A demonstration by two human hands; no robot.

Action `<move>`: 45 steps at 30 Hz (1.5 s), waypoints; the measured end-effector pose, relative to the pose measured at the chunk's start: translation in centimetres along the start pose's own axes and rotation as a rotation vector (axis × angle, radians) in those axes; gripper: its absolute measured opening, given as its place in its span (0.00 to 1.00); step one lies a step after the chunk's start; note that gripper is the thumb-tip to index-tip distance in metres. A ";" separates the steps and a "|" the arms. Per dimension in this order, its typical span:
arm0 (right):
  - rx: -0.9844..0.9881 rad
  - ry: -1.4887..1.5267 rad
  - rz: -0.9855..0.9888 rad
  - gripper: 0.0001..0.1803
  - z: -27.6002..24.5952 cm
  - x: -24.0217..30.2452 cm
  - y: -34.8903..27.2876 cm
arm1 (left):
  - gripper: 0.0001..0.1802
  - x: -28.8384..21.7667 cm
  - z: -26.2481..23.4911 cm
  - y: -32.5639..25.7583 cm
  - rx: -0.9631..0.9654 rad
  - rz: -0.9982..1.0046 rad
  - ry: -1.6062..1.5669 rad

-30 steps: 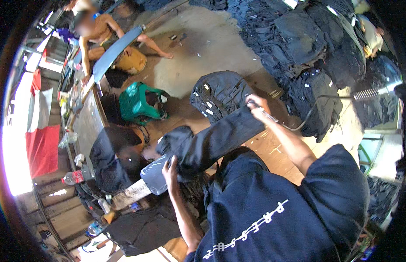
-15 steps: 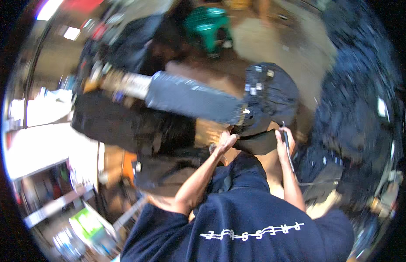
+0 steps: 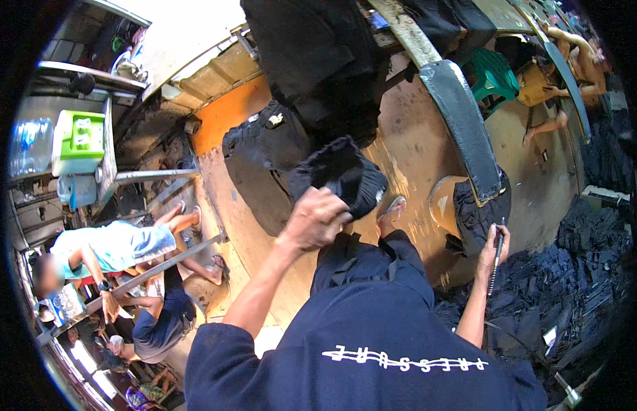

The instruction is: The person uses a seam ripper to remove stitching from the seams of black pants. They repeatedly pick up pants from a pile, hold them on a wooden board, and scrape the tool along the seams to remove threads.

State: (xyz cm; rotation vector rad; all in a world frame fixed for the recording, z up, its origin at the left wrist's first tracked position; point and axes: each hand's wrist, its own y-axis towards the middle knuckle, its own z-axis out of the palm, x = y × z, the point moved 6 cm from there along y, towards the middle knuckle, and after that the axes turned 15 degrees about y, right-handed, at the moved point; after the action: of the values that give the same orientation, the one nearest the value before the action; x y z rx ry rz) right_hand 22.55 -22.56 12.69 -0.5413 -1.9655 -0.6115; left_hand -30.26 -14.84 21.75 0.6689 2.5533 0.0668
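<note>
My left hand [image 3: 317, 220] is closed on a bunched dark denim garment [image 3: 340, 172], held up over the brown floor. My right hand [image 3: 491, 252] grips a thin dark rod-like tool [image 3: 497, 264] with a cord, pointing down beside the lower end of a long grey padded board [image 3: 462, 123]. Another dark garment [image 3: 477, 212] hangs around that board's end. More dark denim [image 3: 263, 157] lies spread on the floor just beyond my left hand.
Heaps of dark jeans [image 3: 578, 274] fill the right side. A green stool [image 3: 493, 74] and a seated person [image 3: 580, 61] are at the top right. Two people [image 3: 120, 248] sit at the left near metal bars. A green box [image 3: 79, 140] stands on a shelf.
The view has swung round. My left hand has left the padded board and now holds a bunched dark garment up. My right hand still grips the thin tool.
</note>
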 end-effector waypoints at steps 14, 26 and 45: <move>0.083 -0.083 0.036 0.13 2.9 3.8 -7.0 | 0.39 36.9 0.2 -3.6 -0.343 -0.515 0.334; -0.338 0.112 0.410 0.16 -5.5 -10.4 -7.4 | 0.46 11.5 35.7 -4.8 0.633 -0.571 -0.285; -0.474 -0.118 0.555 0.36 4.8 -48.3 14.8 | 0.08 -14.6 28.4 32.4 0.428 -0.142 0.022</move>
State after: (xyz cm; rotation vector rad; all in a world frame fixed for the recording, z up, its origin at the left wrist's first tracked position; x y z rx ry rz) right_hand 49.08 -13.67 -29.62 -1.3853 -1.6589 -0.6925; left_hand 8.85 4.54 8.92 0.6371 2.6497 -0.5355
